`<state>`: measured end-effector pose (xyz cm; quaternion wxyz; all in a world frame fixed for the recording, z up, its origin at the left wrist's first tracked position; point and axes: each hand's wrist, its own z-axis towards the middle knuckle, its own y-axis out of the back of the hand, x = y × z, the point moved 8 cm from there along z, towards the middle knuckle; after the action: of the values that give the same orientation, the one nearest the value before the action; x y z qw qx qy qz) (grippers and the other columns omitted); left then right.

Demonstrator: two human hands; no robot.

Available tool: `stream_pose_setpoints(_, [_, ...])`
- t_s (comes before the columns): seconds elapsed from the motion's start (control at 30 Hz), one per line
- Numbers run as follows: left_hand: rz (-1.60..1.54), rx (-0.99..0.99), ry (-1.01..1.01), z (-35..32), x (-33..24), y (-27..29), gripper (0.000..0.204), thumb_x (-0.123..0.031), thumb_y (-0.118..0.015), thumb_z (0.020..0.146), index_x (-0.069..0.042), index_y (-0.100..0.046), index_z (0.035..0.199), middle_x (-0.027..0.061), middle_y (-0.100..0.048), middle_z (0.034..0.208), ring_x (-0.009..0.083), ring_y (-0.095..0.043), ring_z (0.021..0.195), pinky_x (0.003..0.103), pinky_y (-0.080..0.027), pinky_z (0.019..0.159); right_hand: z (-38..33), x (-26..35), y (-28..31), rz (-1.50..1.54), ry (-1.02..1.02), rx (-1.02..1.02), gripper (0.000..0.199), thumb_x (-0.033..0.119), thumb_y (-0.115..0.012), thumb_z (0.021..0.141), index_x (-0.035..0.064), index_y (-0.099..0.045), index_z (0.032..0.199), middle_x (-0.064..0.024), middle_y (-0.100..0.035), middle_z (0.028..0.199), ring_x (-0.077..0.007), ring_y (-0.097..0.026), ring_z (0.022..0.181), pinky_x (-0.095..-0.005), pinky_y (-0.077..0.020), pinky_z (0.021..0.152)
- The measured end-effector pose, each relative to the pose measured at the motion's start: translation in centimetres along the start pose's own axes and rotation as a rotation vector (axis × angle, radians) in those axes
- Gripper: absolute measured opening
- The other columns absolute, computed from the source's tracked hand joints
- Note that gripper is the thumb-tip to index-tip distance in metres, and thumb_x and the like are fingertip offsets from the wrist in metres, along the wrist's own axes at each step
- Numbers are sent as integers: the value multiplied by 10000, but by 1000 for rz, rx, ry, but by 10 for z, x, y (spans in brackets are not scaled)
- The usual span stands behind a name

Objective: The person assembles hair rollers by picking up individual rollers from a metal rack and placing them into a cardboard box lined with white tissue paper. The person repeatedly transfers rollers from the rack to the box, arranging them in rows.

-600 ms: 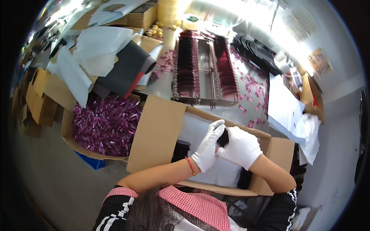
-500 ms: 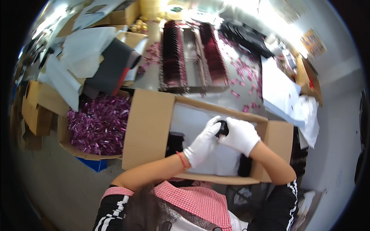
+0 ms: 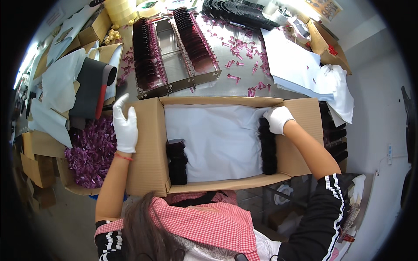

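Note:
An opened cardboard box [image 3: 223, 101] stands before me, lined with a white sheet [image 3: 213, 139]. Inside it, a row of dark round lenses [image 3: 266, 152] runs along the right side, and a shorter row of dark lenses [image 3: 175, 161] lies at the left. My right hand [image 3: 278, 120], in a white glove, is closed at the far end of the right row, against the lenses there; its fingertips are hidden. Over the box's left flap [image 3: 150, 152] my gloved left hand [image 3: 125, 128] is raised, fingers apart, holding nothing.
Beyond the box, a metal rack [image 3: 178, 82] carries two rows of dark lenses. Small pink pieces [image 3: 237, 48] are scattered on the metal table. A carton of shiny purple pieces [image 3: 91, 152] stands at left. White sheets [image 3: 296, 65] lie at right, beside a crumpled white bag [image 3: 337, 91].
My hands have parted from around a small dark object above the box. The left moved left past the flap; the right moved to the right row's far end. The view has shifted.

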<state>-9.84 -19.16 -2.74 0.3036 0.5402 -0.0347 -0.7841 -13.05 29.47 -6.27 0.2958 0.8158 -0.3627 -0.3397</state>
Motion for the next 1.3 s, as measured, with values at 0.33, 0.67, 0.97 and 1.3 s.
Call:
stream_pose_setpoints(0.33, [-200, 35, 113, 34, -16, -1, 272, -88, -469, 1019, -13, -540, 1270, 98, -574, 1295, 186, -532, 1235, 330, -389, 1085, -11, 28, 22, -210, -149, 251, 322, 191, -596, 870, 108, -700, 1164, -164, -713, 1107, -274, -696, 998, -427, -524, 856])
stream_pose_setpoints(0.67, [-997, 8, 900, 65, -6, -61, 499, -349, -501, 1007, -18, -433, 1374, 123, -504, 1350, 229, -523, 1083, 379, -431, 946, 10, 153, 255, 504, 590, -1270, 364, 257, -766, 739, 24, -624, 979, -121, -647, 949, -312, -626, 882, -411, -506, 812])
stream_pose_setpoints(0.97, [-877, -120, 535, 91, 11, -92, 495, -284, -450, 1032, 5, -440, 1434, 111, -443, 1493, 206, -402, 1362, 326, -314, 1119, 91, 173, 248, 216, 415, -1094, 372, 397, -652, 887, 123, -666, 636, -85, -655, 604, -268, -633, 576, -368, -473, 652])
stream_pose_setpoints(1.3, [-790, -65, 534, 129, 14, -130, 700, -342, -537, 1001, -49, -231, 1558, 72, -278, 1599, 197, -256, 1449, 357, -201, 1175, 79, 158, 241, 331, 518, -1132, 369, 378, -687, 850, 100, -616, 618, -88, -606, 564, -284, -625, 582, -387, -497, 689])
